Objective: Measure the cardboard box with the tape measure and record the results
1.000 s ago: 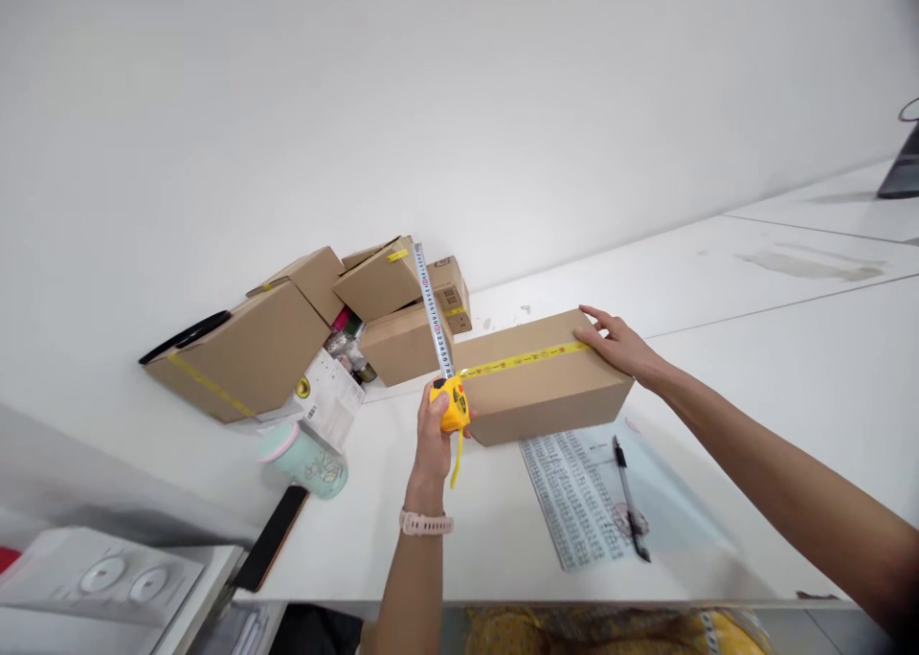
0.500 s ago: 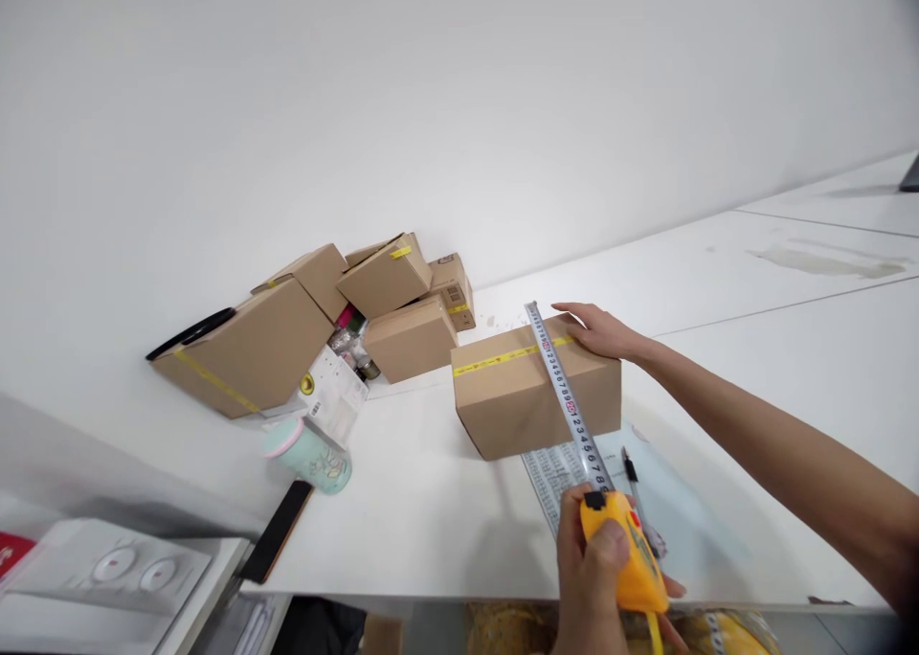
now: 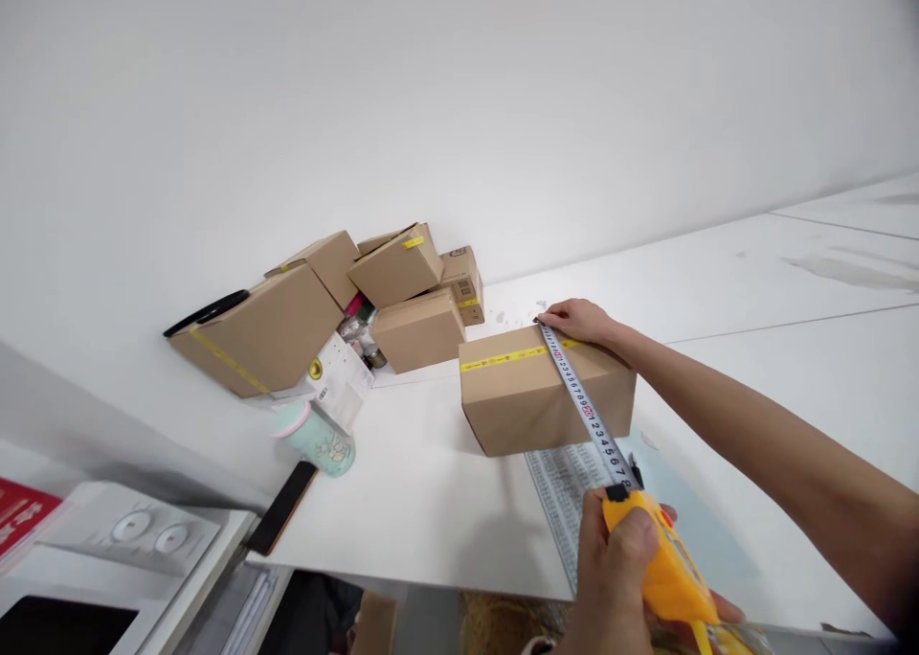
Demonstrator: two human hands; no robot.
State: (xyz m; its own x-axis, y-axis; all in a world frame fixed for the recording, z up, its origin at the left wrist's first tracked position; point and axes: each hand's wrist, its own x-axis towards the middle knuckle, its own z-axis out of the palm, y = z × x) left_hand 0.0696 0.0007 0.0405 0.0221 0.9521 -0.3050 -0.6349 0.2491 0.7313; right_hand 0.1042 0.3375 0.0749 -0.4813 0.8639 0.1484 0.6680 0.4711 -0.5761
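Note:
A closed cardboard box (image 3: pixel 517 406) with a yellow tape strip sits on the white table. Across its top stretches the metal blade (image 3: pixel 585 401) of a tape measure, slanting down toward me. My left hand (image 3: pixel 617 578) is wrapped round the yellow tape measure case (image 3: pixel 679 578), near the table's front edge. At the box's far edge, my right hand (image 3: pixel 583 320) pinches the end of the blade, fingers closed and partly hiding it. Under the blade and partly beneath the box lies a printed sheet (image 3: pixel 564 487). A pen (image 3: pixel 636 468) shows only its tip beside the case.
Several cardboard boxes (image 3: pixel 420 329) are piled against the wall at the left. A mint-green cup (image 3: pixel 323 444) with a pink rim stands in front of them, by a dark flat object (image 3: pixel 283 507). A white appliance with knobs (image 3: pixel 136 530) is at lower left.
My right hand has moved from the box's far right corner to the blade's end and taken hold of it. The tape measure case has shifted slightly right. The view has shifted a little.

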